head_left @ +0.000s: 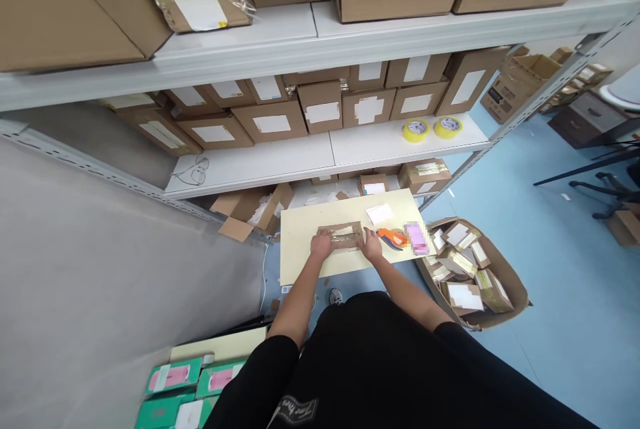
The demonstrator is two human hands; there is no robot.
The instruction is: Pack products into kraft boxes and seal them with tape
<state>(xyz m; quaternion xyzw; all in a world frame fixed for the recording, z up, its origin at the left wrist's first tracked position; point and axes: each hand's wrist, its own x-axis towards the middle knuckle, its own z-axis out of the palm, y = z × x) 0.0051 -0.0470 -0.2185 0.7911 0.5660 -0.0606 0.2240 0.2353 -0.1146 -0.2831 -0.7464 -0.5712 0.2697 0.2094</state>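
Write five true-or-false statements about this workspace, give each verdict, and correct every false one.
1. The left hand and right hand both touch the cardboard box. True.
2. The cardboard box sits on the floor. False: it lies on the pale yellow table.
3. The orange tool lies nearer the right hand than the left. True.
4. The orange tool is in the right hand's grip. False: it lies on the table.
5. Two yellow tape rolls sit on the shelf beyond the table. True.
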